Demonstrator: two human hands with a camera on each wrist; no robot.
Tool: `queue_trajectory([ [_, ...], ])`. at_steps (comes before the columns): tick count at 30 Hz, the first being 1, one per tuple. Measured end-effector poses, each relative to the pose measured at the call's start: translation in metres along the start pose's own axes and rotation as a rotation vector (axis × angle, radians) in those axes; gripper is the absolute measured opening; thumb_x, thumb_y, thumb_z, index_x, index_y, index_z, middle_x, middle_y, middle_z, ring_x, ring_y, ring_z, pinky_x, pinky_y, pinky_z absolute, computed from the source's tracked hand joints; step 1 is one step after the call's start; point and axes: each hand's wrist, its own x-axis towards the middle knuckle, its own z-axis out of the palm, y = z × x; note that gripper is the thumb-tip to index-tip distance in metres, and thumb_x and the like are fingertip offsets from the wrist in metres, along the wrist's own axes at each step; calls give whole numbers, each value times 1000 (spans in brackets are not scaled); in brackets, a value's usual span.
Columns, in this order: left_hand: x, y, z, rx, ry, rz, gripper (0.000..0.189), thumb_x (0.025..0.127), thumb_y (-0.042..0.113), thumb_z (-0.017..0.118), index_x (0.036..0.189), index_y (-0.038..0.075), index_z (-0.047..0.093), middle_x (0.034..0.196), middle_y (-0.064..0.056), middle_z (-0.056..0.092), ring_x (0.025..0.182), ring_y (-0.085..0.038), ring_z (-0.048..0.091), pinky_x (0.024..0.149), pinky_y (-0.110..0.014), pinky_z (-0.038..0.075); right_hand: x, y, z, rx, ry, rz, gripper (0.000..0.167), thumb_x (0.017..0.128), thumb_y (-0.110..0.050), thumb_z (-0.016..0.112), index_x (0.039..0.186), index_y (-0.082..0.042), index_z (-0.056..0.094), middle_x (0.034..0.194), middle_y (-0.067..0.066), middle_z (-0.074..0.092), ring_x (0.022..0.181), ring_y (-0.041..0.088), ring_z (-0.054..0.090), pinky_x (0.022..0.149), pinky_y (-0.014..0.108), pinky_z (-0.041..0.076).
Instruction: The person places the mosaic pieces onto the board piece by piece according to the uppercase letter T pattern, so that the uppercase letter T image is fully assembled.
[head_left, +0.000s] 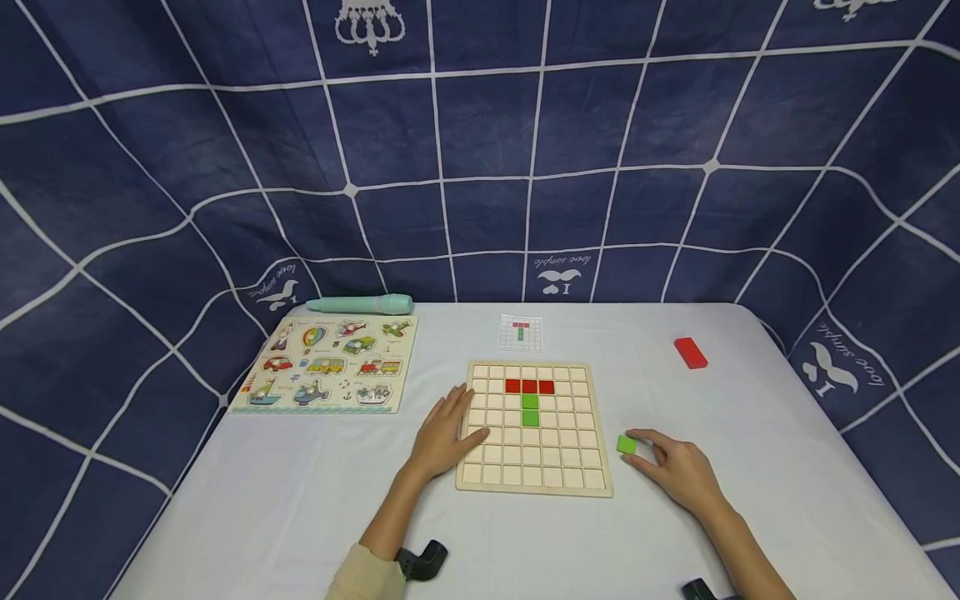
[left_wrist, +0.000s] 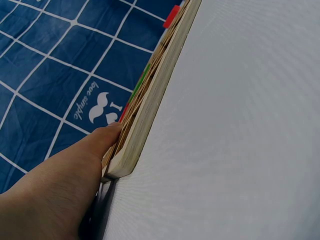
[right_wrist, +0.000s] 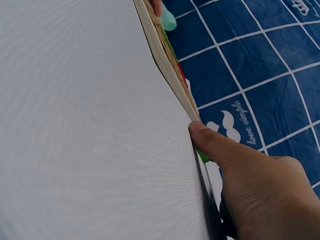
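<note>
A square wooden grid board (head_left: 550,476) lies on the white table. Three red tiles (head_left: 529,387) form a row in its upper part, with two green tiles (head_left: 530,409) in a column below the middle one. My left hand (head_left: 442,437) rests at the board's left edge, fingers extended along it and thumb (left_wrist: 107,137) over the rim. Just right of the board, my right hand (head_left: 678,471) pinches a green square tile (head_left: 626,444) between thumb and forefinger. In the right wrist view the thumb hides most of this tile (right_wrist: 203,156).
Behind the board lies a small printed card (head_left: 520,333) with a red and green T on a grid. A red block (head_left: 691,352) sits at the back right. On the left are a picture puzzle board (head_left: 330,367) and a mint-green pen-shaped object (head_left: 360,304). Dark checked cloth (head_left: 487,217) hangs behind.
</note>
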Motion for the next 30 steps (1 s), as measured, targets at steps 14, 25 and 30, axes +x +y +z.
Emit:
queue_trajectory([
  [14,1,0,0,-12,11,4,76,86,49,56,142,3,33,148,-12,27,137,-23,21,112,-37,12,0,-1,-2,14,-9,26,32,71,-31,80,97,-15,70,45,-15,28,42,-1,21,37,18,20],
  [25,0,1,0,-14,12,6,76,86,50,56,142,3,33,148,-12,28,137,-23,21,112,-37,13,10,-8,-2,70,42,-73,30,71,-28,80,97,-19,70,46,-17,26,43,-3,18,36,17,19],
  [30,0,1,-1,-16,20,10,76,86,49,57,142,3,34,147,-13,29,137,-24,22,112,-37,13,24,-25,10,101,11,-105,30,72,-31,79,98,-19,70,48,-18,25,44,-3,18,38,17,18],
])
